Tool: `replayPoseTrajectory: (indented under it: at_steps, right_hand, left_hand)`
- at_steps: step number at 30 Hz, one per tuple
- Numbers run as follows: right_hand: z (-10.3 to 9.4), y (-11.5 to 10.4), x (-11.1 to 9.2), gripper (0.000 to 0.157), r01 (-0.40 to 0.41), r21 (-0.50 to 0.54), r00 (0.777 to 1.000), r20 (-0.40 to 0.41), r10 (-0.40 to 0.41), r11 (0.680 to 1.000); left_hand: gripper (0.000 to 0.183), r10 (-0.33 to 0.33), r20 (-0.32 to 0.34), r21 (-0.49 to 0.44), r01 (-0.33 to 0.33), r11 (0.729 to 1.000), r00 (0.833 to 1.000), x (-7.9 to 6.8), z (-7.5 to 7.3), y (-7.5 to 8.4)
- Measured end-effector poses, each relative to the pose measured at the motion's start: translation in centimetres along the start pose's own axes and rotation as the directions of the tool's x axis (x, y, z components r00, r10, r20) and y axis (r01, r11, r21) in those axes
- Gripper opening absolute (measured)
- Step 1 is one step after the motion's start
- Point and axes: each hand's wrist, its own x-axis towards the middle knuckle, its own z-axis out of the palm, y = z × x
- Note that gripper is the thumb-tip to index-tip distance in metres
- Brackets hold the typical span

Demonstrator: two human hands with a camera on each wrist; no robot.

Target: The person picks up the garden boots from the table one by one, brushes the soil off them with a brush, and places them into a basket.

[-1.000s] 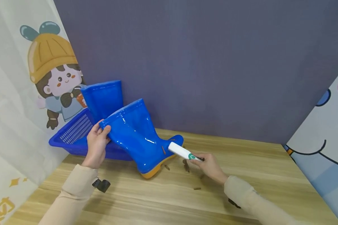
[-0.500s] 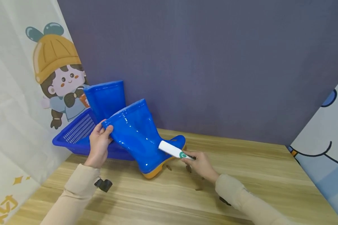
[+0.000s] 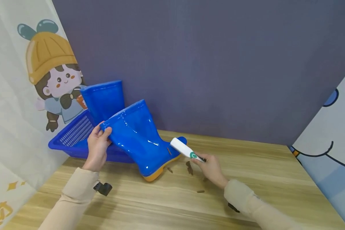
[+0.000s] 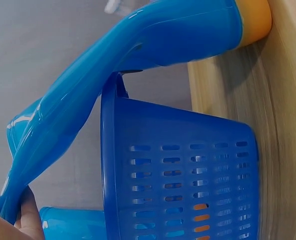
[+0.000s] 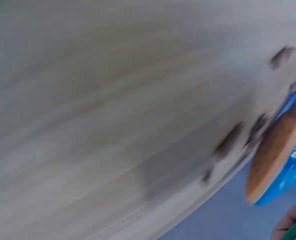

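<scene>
A blue rain boot (image 3: pixel 135 137) with a yellow-orange sole leans over the front of a blue basket. My left hand (image 3: pixel 98 145) pinches its top rim between thumb and fingers, and the left wrist view shows that rim folded in the left hand (image 4: pixel 18 220). My right hand (image 3: pixel 212 168) grips a white brush (image 3: pixel 181 147) with a green mark, its bristles facing down. The brush head lies at the boot's toe; whether it touches cannot be told. A brown strip (image 3: pixel 169 151) sits on the boot's foot. At the right wrist view's edge, the right hand (image 5: pixel 290 220) barely shows.
A second blue boot (image 3: pixel 104 100) stands in the blue basket (image 3: pixel 72 148) at left. Several brown bits, among them a larger piece (image 3: pixel 189 168) and a small one (image 3: pixel 200 191), lie on the wooden table (image 3: pixel 149 204). A grey wall (image 3: pixel 207 70) rises behind.
The brush in my right hand moved left to the boot's ankle, then back right to the toe. My left hand still holds the rim, and the boot stays nearly in place.
</scene>
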Motion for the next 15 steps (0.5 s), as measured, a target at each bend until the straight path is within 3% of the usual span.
replayPoseTrajectory:
  at_steps: [3, 6, 10, 15]
  right_hand:
    - [0.8, -0.5, -0.2, 0.034, 0.031, 0.022, 0.999, 0.043, -0.032, 0.999]
    - [1.1, -0.2, -0.4, 0.034, 0.011, 0.028, 0.998, 0.069, -0.013, 1.0]
    - [0.3, 0.9, -0.5, 0.035, -0.028, 0.007, 0.999, 0.04, 0.028, 1.0]
    - [-1.1, 1.8, -0.4, 0.034, -0.022, -0.026, 1.0, -0.008, 0.022, 0.999]
  left_hand:
    - [0.062, -0.004, 0.003, 0.002, 0.004, 1.0, 1.0, 0.0, 0.3, 0.0]
    - [0.062, -0.006, 0.008, 0.021, 0.006, 1.0, 1.0, -0.1, 0.5, -0.1]
    - [0.062, -0.006, 0.008, 0.03, 0.005, 1.0, 1.0, -0.1, 0.5, -0.1]
    - [0.063, 0.008, 0.022, 0.033, -0.009, 0.999, 1.0, -0.3, 0.2, 0.1]
